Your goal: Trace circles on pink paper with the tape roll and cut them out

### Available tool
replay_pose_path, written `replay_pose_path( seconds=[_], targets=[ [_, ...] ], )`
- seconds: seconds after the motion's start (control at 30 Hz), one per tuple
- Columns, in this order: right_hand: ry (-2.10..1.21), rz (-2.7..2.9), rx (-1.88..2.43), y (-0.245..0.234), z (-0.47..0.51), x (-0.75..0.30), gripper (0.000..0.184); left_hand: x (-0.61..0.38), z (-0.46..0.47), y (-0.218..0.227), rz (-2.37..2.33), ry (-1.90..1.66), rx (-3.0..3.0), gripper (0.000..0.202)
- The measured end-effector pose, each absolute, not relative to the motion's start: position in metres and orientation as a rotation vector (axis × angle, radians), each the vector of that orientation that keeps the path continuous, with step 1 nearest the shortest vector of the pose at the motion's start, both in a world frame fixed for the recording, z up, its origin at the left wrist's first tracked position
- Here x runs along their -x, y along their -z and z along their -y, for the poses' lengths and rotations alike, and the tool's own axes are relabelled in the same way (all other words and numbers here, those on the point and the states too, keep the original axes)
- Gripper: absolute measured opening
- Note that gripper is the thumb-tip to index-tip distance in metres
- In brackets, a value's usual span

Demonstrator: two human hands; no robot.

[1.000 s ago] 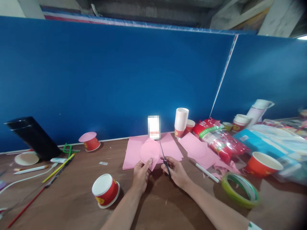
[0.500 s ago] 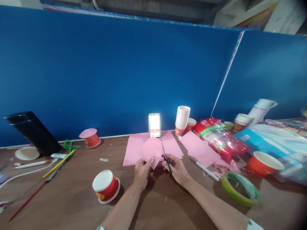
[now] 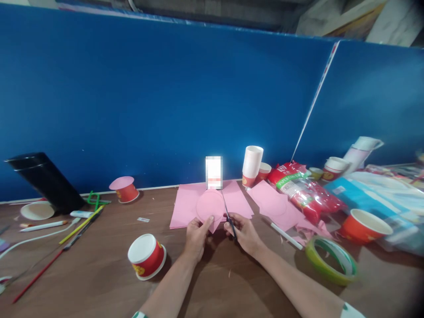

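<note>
Watching remotely through the head camera; both hands sit at the lower centre of my frame.

Left hand (image 3: 197,239): pinched on a pink paper piece (image 3: 210,204), thumb on top, other fingers beneath and mostly hidden from me. The grip is at the lower edge of the piece, I judge so that the round outline above the thumb lies free and flat. The piece is at frame centre, in front of a pile of pink sheets (image 3: 184,207) on the brown table (image 3: 109,274).

Right hand (image 3: 244,232): curled around the handles of the scissors (image 3: 233,228), blades pointing up the frame along the right side of the piece. Cannot tell whether the blades touch the paper, or how far they are spread. A small gap separates the hands, likely so the left fingers stay off the blade line.

Surroundings: more pink paper (image 3: 269,204) right of centre, a white pen (image 3: 286,236) near it, presumably within easy reach. Tape roll (image 3: 313,261) at lower right, lying flat, which should stop it rolling. Paper cup (image 3: 142,250) at lower left, base up, probably steadier that way. Cup stack (image 3: 253,161) right of centre, nested, I suppose to save room.
</note>
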State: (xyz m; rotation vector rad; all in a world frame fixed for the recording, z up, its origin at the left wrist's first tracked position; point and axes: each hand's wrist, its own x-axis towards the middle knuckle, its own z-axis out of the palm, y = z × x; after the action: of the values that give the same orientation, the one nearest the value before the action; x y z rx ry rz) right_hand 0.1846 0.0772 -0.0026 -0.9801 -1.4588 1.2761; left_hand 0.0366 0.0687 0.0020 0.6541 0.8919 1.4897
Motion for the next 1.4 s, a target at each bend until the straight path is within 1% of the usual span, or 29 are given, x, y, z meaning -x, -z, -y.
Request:
replay_pose_path(
  seconds=[0.47, 0.83, 0.93, 1.1, 1.4],
  targets=[
    [-1.304, 1.441, 0.945, 0.007, -0.078, -0.185, 0.046, -0.037, -0.066, -0.007, -1.016, -1.491, -0.633, 0.034],
    [-1.261, 1.466, 0.989, 0.005, -0.077, -0.186, 0.044, -0.038, -0.064, -0.012, -1.02, -1.488, -0.646, 0.034],
    [-1.251, 1.473, 1.007, 0.004, -0.076, -0.186, 0.043, -0.037, -0.065, -0.011, -0.976, -1.506, -0.656, 0.034],
    [-1.251, 1.487, 0.986, 0.003, -0.077, -0.186, 0.042, -0.037, -0.069, -0.002, -0.867, -1.539, -0.697, 0.039],
    [-1.266, 1.489, 0.99, 0.007, -0.077, -0.186, 0.042, -0.037, -0.066, -0.003, -0.932, -1.514, -0.707, 0.029]
  ],
)
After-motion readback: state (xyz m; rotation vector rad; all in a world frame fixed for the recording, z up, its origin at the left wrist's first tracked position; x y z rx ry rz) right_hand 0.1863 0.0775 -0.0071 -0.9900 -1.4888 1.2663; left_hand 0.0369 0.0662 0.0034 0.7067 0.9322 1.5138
